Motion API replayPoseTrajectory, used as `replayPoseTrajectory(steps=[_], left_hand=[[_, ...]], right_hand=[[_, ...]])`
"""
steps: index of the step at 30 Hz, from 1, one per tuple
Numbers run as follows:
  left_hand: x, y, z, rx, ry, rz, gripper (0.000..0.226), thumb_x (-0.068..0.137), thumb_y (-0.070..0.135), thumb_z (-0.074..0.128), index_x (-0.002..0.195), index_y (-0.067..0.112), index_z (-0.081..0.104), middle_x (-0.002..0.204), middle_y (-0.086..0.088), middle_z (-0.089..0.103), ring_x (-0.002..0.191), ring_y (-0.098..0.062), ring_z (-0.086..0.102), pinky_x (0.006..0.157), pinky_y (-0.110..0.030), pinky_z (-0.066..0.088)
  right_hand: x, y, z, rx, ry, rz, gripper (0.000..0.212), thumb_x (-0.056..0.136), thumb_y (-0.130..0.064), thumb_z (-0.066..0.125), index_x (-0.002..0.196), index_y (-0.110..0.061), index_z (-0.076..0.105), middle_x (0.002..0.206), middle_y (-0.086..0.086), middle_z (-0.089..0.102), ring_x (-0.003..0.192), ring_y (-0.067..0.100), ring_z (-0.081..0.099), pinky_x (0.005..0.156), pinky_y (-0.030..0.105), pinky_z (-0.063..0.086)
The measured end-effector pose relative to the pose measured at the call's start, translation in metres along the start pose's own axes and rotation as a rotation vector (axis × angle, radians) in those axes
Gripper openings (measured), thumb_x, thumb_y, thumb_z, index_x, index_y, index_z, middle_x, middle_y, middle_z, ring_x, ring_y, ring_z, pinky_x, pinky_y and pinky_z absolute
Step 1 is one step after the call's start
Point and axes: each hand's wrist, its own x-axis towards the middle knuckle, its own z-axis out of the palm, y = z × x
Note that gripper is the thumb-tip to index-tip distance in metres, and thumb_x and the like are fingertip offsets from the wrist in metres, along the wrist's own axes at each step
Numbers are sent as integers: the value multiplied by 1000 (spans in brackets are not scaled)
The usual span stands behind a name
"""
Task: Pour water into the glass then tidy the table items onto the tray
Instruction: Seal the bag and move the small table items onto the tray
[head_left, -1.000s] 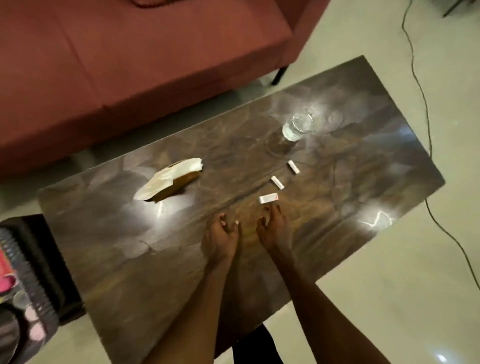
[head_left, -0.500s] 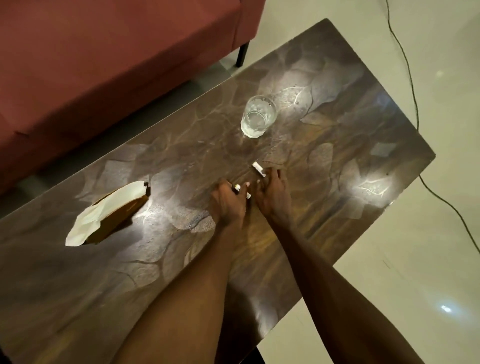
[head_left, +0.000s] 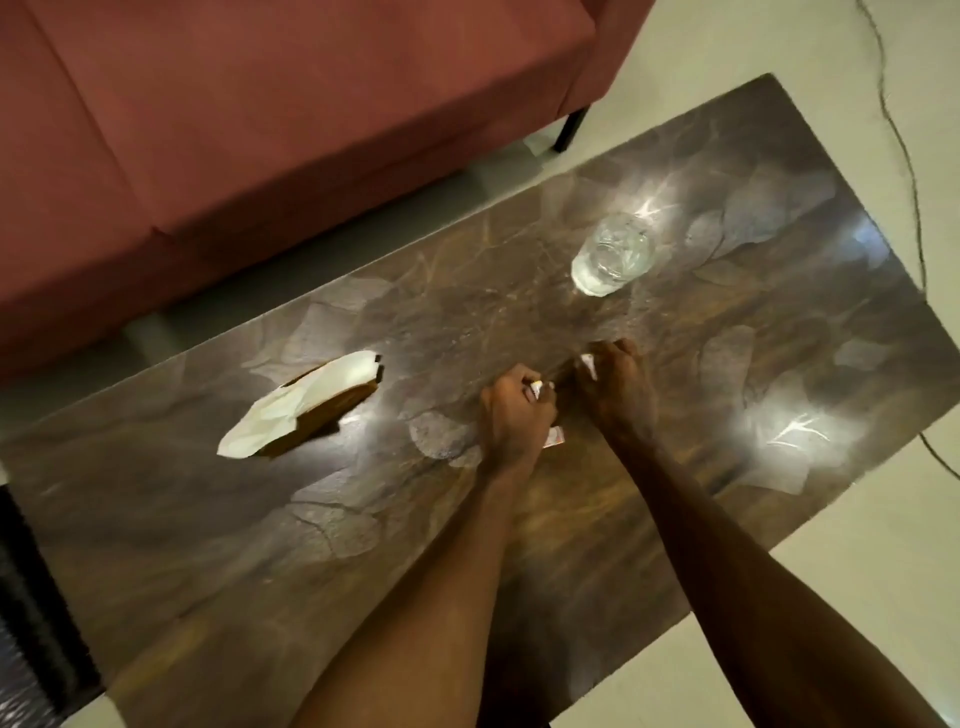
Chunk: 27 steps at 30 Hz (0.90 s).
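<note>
Surface (head_left: 675, 467): dark brown, glossy, veined with paler grey-brown leaf-like patches and white glare spots. Glass (head_left: 613, 254): clear and colourless, the water in it too. Left of the glass, tissue (head_left: 291, 410): off-white, over a tan-brown holder. Near side of the glass, small packets (head_left: 588, 364) in the hands: white; one shows a reddish edge, possibly print. Sofa (head_left: 260, 130) beyond the glass: plain brick red, black leg. Floor (head_left: 857, 597): pale cream. Cable (head_left: 904, 156): dark.
</note>
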Motion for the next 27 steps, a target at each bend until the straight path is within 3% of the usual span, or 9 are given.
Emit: replayPoseTrajectory(steps=[2,4,5,9,12,15,18,22,27], left_hand=[[-5,-7,-26,-41,78,33,6,76,17,69,81,17,69,69,-1,67,68,-20,64,64,-31,53],[-10,-12,-53,-40,155,47,7,76,18,69,82,18,70,71,1,68,68,-15,62,64,-27,50],[-14,-15,-70,-38,189,44,7,76,19,70,83,19,70,74,2,69,69,-12,61,66,-25,49],[-28,-25,-139,-49,320,44,9,79,23,71,86,19,70,84,1,71,80,-14,62,75,-24,48],[-45,-42,-204,-88,458,91,11,79,21,70,89,16,71,90,-1,72,83,-19,65,77,-30,53],[-65,-65,-271,-107,592,91,12,80,23,69,91,18,71,90,2,70,79,-14,62,72,-31,55],[-87,-98,-341,-126,745,37,11,82,21,66,91,17,70,90,1,69,79,-15,62,72,-31,55],[-119,-145,-426,-129,929,-51,17,84,18,65,96,8,71,93,-9,71,86,-26,66,78,-35,52],[-140,-205,-517,-46,829,-159,14,80,13,64,88,6,73,88,-12,73,86,-28,68,80,-38,52]], right_hand=[[-12,-20,3,73,62,-19,23,86,-21,68,107,-11,68,100,12,64,91,19,61,80,23,46],[-24,-46,6,178,142,-8,20,82,-16,70,102,-11,69,94,11,64,78,-3,54,74,2,37],[-32,-63,8,226,178,-10,21,80,-15,71,101,-12,70,93,9,64,75,-6,52,73,-1,35],[-57,-139,17,374,246,-106,20,79,-21,70,99,-19,69,92,-3,60,72,-4,56,71,12,47],[-77,-213,30,472,195,-242,17,82,-23,68,98,-19,67,92,-5,58,74,2,58,69,22,52],[-99,-291,48,540,108,-344,17,81,-18,68,97,-12,69,93,1,61,75,14,61,71,31,55],[-130,-367,73,559,38,-466,14,81,-10,68,93,-5,70,88,9,64,72,15,60,69,24,51],[-176,-451,107,549,-121,-643,15,80,-10,71,94,-8,71,88,6,63,68,6,55,67,7,41],[-223,-529,148,475,-354,-824,13,73,-18,73,86,-20,68,80,-7,65,71,9,61,69,25,51]])
